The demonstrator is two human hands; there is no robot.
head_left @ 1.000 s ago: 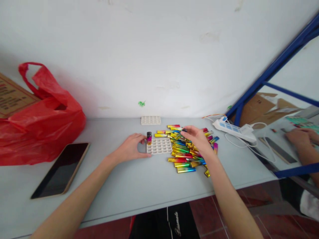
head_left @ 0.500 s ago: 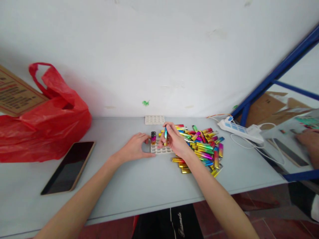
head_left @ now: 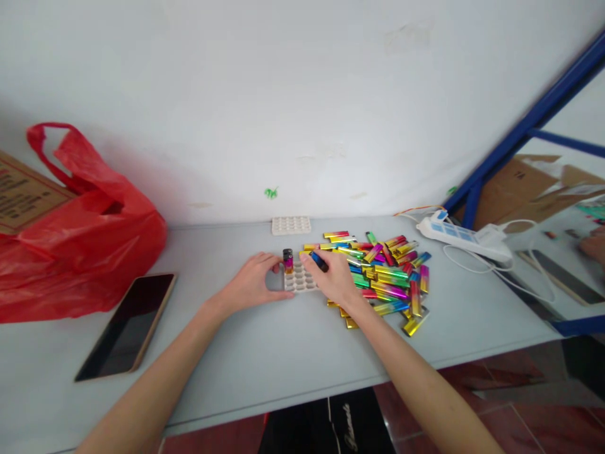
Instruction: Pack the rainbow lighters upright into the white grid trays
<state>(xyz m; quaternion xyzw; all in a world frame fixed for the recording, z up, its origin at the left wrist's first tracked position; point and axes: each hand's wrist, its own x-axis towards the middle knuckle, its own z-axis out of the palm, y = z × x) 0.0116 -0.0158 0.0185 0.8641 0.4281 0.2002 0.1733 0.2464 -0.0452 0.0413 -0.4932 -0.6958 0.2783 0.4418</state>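
A white tray (head_left: pixel 299 282) with rows of holes lies on the table between my hands. My left hand (head_left: pixel 255 279) grips its left edge, thumb at the near corner and fingers at the far one. One purple and orange lighter (head_left: pixel 288 261) with a black top stands upright in the tray's far left hole. Above the right part of the tray, my right hand (head_left: pixel 334 275) holds a blue lighter (head_left: pixel 319 260), tilted with its dark top showing; the fingers hide its lower end. Beside that hand spreads a pile of shiny multicoloured lighters (head_left: pixel 390 279).
A second white tray (head_left: pixel 291 226) lies against the wall. To the left are a phone (head_left: pixel 126 328) and a red plastic bag (head_left: pixel 89 246) with a cardboard box (head_left: pixel 28 192). A power strip (head_left: pixel 460 238) with cables sits right, by a blue frame (head_left: pixel 520 129). Another person's hand (head_left: pixel 593 247) shows beyond it.
My right hand has turned the blue lighter from roughly upright to tilted, its dark top now showing, over the tray. My left hand keeps its grip. The camera view has shifted slightly.
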